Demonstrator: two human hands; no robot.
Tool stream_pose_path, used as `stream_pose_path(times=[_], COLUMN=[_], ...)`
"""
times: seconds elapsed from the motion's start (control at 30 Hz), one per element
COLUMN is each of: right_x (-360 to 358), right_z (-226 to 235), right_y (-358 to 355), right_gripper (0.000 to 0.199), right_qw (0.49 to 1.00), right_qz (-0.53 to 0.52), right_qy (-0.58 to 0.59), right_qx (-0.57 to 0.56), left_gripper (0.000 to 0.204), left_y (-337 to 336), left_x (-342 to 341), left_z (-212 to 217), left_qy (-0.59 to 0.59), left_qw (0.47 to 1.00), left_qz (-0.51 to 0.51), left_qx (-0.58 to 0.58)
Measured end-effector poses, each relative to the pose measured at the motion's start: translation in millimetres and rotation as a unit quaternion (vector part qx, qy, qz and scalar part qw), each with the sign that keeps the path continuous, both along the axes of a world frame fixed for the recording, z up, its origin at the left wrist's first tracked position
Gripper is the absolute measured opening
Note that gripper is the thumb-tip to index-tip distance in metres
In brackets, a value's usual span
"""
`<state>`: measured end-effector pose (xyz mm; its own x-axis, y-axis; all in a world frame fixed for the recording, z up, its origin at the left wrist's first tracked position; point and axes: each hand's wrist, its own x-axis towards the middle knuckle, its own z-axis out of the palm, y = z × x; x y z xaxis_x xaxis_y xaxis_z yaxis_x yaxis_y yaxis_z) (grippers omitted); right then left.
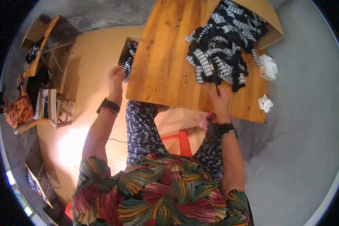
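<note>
My right hand is closed around a slim black tool with a small yellow part near its far end; its exact kind I cannot make out. The tool's tip reaches over a heap of black and grey-white striped fabric pieces, which spills from a tipped cardboard box onto the wooden table. Past the table's left edge, my left hand is beside an open box holding more striped pieces. Motion smears its fingers, so their grip is unclear.
On the table's right edge is a white tissue pack, with a crumpled tissue nearer me. A red stool shows between my legs. At far left another person sits by a wooden table with striped pieces.
</note>
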<state>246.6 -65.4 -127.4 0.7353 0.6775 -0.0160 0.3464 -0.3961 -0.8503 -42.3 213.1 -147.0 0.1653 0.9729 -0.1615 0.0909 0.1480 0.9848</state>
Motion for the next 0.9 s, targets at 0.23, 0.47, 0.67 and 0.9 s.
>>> stream_pose_path(times=[0.23, 0.47, 0.67, 0.9], right_x=[16.8, -36.3, -69.7, -94.8], right_z=[-3.1, 58.6, 67.3, 79.8], right_y=[61.6, 42.1, 2.6, -31.7], right_gripper=[0.033, 0.015, 0.017, 0.018], right_qw=[0.991, 0.975, 0.954, 0.925], right_qz=[-0.059, 0.058, 0.124, 0.117], right_qy=[-0.111, 0.199, 0.266, 0.353], right_qx=[-0.034, 0.073, 0.062, 0.079], left_gripper=[0.013, 0.015, 0.013, 0.013], left_y=[-94.6, -168.4, -198.1, -221.5], left_x=[20.3, 70.8, 95.2, 77.5], left_z=[21.7, 58.7, 87.0, 79.6], left_qy=[-0.013, -0.085, -0.133, -0.224], left_qw=[1.000, 0.973, 0.955, 0.921], left_qz=[-0.022, -0.170, -0.266, -0.261], left_qx=[-0.008, -0.131, -0.027, -0.180])
